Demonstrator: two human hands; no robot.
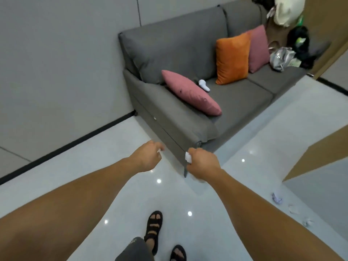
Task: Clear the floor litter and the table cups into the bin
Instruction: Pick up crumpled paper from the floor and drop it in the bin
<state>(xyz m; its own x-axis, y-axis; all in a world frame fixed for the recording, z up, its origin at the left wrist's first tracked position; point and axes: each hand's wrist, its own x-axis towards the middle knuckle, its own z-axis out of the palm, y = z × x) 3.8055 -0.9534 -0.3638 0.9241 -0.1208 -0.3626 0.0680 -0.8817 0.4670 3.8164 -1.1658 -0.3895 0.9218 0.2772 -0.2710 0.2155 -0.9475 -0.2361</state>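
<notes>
Hands mid-frame, both curled: left hand (148, 157) pinches a white scrap (158, 150), right hand (203, 164) grips a second scrap (188, 157), before a grey sofa (235, 98). Crumpled floor litter (276, 198) lies lower right. Litter gathering seems underway; next, carry these to the unseen bin

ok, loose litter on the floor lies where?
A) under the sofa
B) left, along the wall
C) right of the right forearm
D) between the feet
C: three crumpled scraps lie on the floor right of the right forearm; the left hand and right hand each grip white paper.
</notes>
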